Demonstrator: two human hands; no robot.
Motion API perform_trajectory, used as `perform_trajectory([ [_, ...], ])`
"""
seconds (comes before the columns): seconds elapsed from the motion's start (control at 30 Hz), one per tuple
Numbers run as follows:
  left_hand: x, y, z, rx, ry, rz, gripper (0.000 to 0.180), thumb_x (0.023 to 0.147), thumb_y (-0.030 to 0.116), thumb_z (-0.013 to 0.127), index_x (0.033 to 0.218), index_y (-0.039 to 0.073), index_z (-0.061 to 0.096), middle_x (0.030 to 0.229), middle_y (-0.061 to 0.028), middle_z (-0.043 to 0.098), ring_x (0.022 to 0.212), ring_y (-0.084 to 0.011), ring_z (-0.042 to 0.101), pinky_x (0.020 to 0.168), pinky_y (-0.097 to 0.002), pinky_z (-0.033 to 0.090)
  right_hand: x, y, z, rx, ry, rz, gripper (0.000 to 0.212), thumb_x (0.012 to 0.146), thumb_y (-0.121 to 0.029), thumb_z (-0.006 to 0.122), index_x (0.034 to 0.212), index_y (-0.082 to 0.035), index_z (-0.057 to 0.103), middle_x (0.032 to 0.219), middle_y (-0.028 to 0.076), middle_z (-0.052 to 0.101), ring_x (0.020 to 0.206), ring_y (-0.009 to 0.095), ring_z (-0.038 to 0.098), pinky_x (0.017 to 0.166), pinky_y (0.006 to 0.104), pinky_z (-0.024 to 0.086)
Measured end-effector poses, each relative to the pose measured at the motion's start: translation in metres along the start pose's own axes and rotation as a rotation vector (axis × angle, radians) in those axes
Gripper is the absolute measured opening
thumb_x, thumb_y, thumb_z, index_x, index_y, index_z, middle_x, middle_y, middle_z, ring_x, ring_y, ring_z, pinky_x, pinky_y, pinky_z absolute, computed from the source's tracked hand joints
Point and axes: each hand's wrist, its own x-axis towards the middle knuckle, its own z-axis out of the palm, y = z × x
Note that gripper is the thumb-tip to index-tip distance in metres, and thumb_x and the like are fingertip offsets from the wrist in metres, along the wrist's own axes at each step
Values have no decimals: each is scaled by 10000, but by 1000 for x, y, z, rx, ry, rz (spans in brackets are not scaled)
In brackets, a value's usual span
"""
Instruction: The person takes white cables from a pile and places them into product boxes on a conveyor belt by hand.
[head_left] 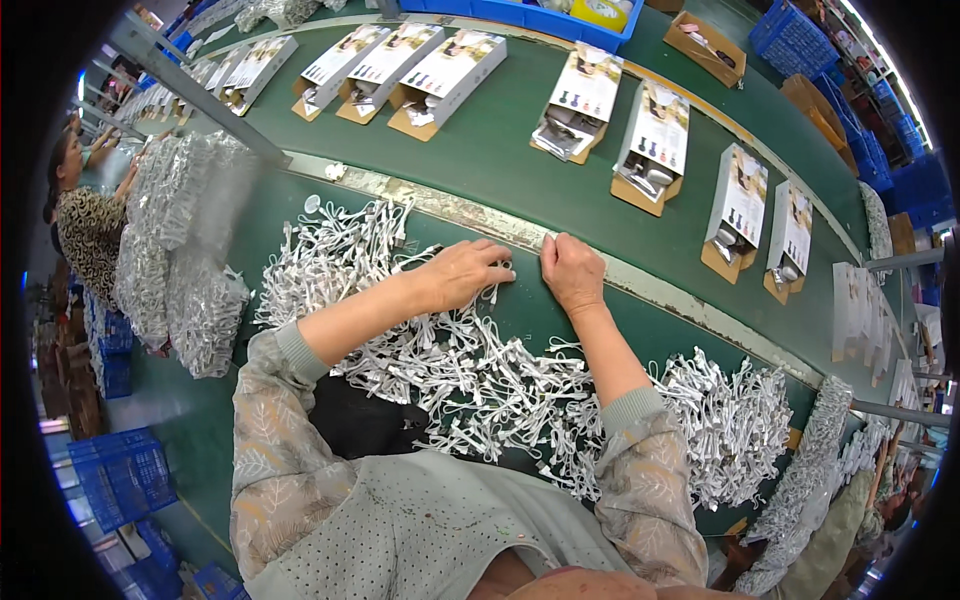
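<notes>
A large heap of short white cables point(510, 385), each bundled into a loop, covers the green worktable in front of me. Above its far edge, my left hand point(462, 275) has its fingers curled round a white cable point(496, 292), whose loop shows at the fingertips. My right hand point(574, 274) is closed in a fist beside the worn pale rail point(660, 297); anything inside it is hidden. Under my left forearm, a piece of black cloth point(365, 418) lies against the heap. Another dense pile of white cables point(722, 425) sits to the right of my right forearm.
Beyond the rail, a green conveyor belt point(490, 150) carries several open printed boxes point(655, 145) with silvery packets inside. Bagged cable bundles point(175, 240) are stacked at left, near another person point(92, 225). A blue crate point(530, 22) stands at the far side; blue baskets point(122, 480) are lower left.
</notes>
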Motion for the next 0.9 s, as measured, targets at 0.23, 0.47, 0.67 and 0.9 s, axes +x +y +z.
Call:
perform_trajectory([
  [0.23,-35,-19,-12,-13,122,-364,81,788,128,614,810,51,624,777,-102,611,733,-294,612,650,-389,491,-1,-3,1,-31,7,-14,218,806,-186,600,649,-68,505,612,102,569,578,282,587,512,389,474],
  [0.47,-15,-47,-32,-359,471,-864,153,750,132,583,718,-9,634,681,-170,639,648,-314,631,646,-365,497,-2,-1,-1,-41,12,-6,218,810,-186,595,649,-70,503,612,101,570,576,275,589,513,385,476],
  [0.67,49,-158,-12,-196,449,-1274,209,734,178,596,805,4,687,859,-201,667,842,-330,652,792,-389,505,0,-13,0,-21,2,-15,217,810,-188,596,649,-72,507,622,103,579,581,276,593,520,385,479],
  [0.9,78,-97,-15,-372,570,-580,284,758,46,527,1020,25,635,907,-190,651,873,-357,612,812,-402,470,-4,2,-1,-32,1,12,231,806,-188,595,630,-67,506,619,112,579,579,291,591,520,392,477],
])
